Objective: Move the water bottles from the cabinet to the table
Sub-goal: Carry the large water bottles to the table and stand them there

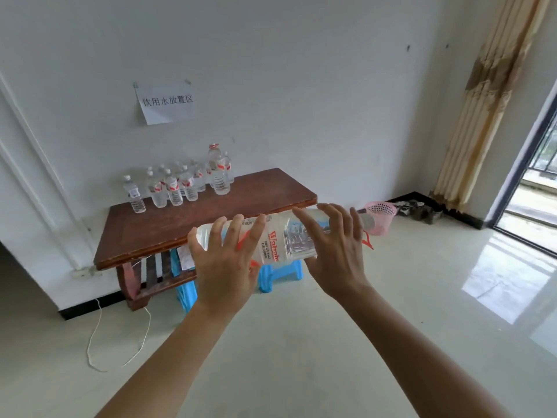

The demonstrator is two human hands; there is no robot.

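white wall (301,86), taped paper sign (167,102), glossy pale floor (301,342), beige curtain (494,101), bright glass door (539,182)

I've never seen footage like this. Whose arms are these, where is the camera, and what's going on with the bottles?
No machine here: a person wears a wide-angle camera on the head, so you look forward and down along their own arms. The left hand and right hand hold one large water bottle sideways, in the air. Ahead stands a brown wooden table against the wall, with a cluster of other water bottles standing upright at its back. A paper sign hangs above.
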